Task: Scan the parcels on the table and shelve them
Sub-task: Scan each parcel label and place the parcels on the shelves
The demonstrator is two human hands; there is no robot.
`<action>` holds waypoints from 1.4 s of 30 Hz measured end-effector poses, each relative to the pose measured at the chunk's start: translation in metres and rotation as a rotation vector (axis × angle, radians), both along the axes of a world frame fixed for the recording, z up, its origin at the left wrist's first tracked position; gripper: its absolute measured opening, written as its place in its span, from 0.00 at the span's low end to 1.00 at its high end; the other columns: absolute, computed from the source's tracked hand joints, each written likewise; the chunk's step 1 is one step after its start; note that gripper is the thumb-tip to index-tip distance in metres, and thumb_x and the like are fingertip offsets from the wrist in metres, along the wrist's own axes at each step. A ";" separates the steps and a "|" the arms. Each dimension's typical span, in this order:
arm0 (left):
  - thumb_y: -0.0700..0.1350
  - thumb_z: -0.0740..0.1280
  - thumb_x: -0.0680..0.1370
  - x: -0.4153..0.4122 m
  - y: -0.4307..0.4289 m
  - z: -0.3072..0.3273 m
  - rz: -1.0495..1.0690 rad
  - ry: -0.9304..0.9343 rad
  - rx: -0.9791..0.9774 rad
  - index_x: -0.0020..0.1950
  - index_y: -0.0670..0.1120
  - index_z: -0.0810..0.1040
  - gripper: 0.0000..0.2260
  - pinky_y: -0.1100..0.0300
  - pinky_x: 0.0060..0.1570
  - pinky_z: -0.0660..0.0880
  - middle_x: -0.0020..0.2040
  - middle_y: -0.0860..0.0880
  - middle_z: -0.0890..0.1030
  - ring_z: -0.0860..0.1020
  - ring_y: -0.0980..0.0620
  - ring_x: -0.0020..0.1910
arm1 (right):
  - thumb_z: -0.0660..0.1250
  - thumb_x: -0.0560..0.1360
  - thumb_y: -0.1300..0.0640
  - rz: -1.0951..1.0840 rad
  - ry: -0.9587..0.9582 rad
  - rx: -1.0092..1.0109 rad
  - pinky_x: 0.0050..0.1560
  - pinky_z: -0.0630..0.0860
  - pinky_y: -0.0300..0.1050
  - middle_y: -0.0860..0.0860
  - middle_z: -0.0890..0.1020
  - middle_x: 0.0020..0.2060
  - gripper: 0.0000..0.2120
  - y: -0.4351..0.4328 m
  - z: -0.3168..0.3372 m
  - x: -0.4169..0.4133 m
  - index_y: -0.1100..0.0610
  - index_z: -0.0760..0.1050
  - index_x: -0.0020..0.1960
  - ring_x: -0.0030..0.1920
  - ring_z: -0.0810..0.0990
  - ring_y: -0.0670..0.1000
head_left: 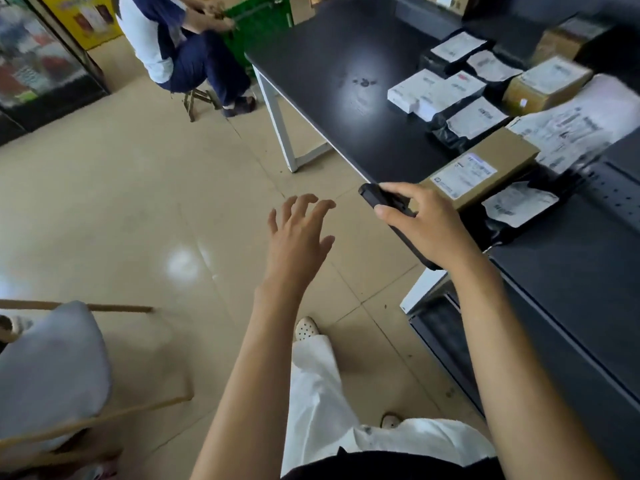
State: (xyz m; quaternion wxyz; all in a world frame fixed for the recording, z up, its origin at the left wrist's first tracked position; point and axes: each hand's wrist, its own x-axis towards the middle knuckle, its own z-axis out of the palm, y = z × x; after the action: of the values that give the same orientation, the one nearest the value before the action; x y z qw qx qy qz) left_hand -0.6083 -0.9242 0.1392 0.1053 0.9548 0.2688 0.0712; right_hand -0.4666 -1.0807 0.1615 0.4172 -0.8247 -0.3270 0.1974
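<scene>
While the right hand (pixel 426 226) grips a black handheld device (pixel 377 199) over the near corner of the black table (pixel 311 53), thumb along one side and fingers curled over the other, the left hand (pixel 298 233) hangs off the table's edge above the tiled floor (pixel 121 188), fingers spread and slightly bent, holding nothing. The parcels lie clustered on the right part of the table. A flat cardboard box (pixel 485 168) with a white label sits nearest the device, just beside the right hand. Black poly bags (pixel 476 120) with white labels lie around it, a white box (pixel 412 90) lies toward the table's middle, and a taped brown carton (pixel 547 84) sits farther back. Beyond the table's left end a person (pixel 173 46) sits on a small stool (pixel 197 98). A dark shelf unit (pixel 571 271) stands against the table's near end.
</scene>
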 end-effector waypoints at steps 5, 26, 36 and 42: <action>0.48 0.71 0.76 0.089 0.112 0.006 -0.135 0.005 0.015 0.71 0.55 0.70 0.24 0.42 0.73 0.57 0.70 0.51 0.70 0.63 0.46 0.73 | 0.68 0.76 0.44 -0.153 0.009 -0.011 0.68 0.72 0.51 0.44 0.78 0.66 0.22 0.089 0.000 0.067 0.47 0.76 0.69 0.66 0.75 0.47; 0.49 0.70 0.78 0.465 0.246 -0.086 -0.551 0.262 -0.181 0.77 0.54 0.61 0.30 0.44 0.73 0.59 0.73 0.49 0.65 0.61 0.47 0.74 | 0.69 0.78 0.46 -0.574 0.215 -0.179 0.67 0.69 0.47 0.45 0.77 0.66 0.21 0.201 -0.062 0.355 0.45 0.75 0.70 0.66 0.74 0.47; 0.59 0.71 0.75 0.619 0.223 -0.179 -0.496 0.428 -0.308 0.81 0.58 0.43 0.45 0.37 0.75 0.46 0.80 0.45 0.40 0.39 0.37 0.78 | 0.68 0.79 0.48 -0.770 0.370 -0.214 0.54 0.66 0.35 0.34 0.74 0.52 0.18 0.202 -0.094 0.432 0.43 0.75 0.68 0.55 0.72 0.39; 0.60 0.76 0.67 0.626 0.239 -0.197 -0.431 0.328 -0.379 0.80 0.60 0.45 0.51 0.40 0.72 0.57 0.80 0.48 0.41 0.48 0.43 0.78 | 0.68 0.78 0.47 -0.802 0.396 -0.243 0.64 0.69 0.43 0.39 0.77 0.62 0.21 0.229 -0.101 0.438 0.44 0.73 0.70 0.62 0.73 0.42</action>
State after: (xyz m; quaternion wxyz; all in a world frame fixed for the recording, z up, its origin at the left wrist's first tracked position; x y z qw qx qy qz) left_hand 0.0181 -0.6857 -0.0579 0.2488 0.9519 0.0826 -0.1588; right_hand -0.0291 -0.8518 0.0606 0.4153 -0.8754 0.1292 0.2110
